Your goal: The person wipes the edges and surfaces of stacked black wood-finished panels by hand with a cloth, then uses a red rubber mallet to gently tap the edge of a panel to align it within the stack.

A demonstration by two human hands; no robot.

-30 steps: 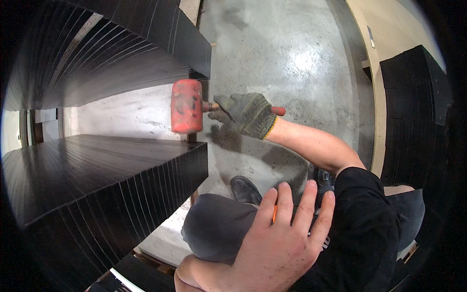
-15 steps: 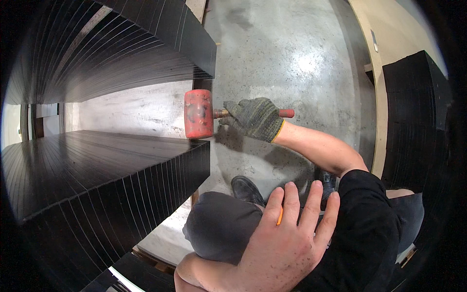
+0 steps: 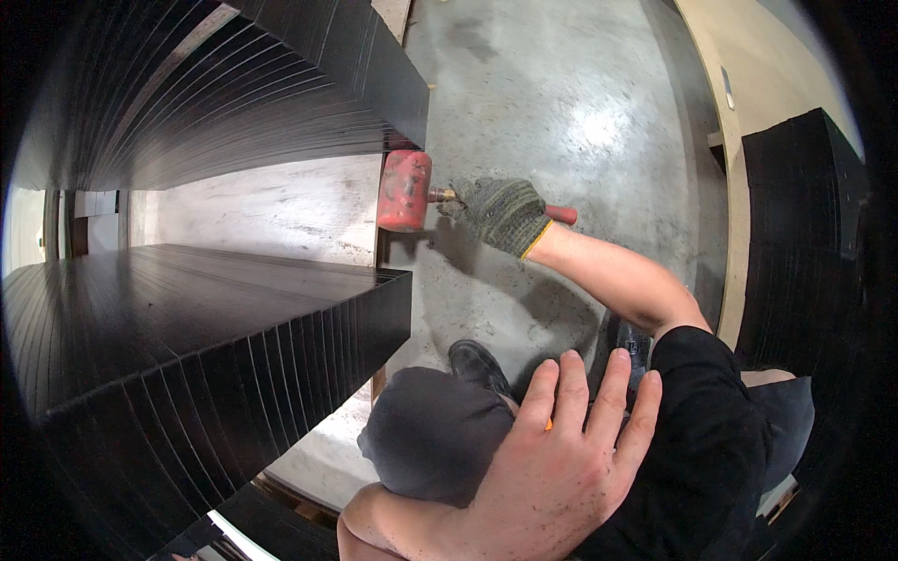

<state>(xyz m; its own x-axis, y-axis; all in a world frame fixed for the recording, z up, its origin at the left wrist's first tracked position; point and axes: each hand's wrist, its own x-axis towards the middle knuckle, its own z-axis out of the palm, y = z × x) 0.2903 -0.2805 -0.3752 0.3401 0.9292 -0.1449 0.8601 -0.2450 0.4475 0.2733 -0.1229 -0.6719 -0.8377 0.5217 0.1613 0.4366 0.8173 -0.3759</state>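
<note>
My right hand, in a dark knitted glove with a yellow cuff, grips the handle of a mallet. Its red head is scuffed with dark marks, and a red handle end sticks out past the glove. The head is beside the lower corner of the far stack of black panels; whether they touch I cannot tell. Below it stands the near stack of black panels, apart from the mallet. Bare and spread, my left hand is in front of my body, holding nothing visible. Something small and orange shows between its fingers.
A pale board surface lies between the two stacks. Grey concrete floor stretches ahead, with my dark shoe on it. More black stacked material stands on the right, beside a beige edge.
The mallet has moved away from the near stack, up to the far stack's corner, with my right hand around it. My left hand stays spread; the whole view has shifted slightly.
</note>
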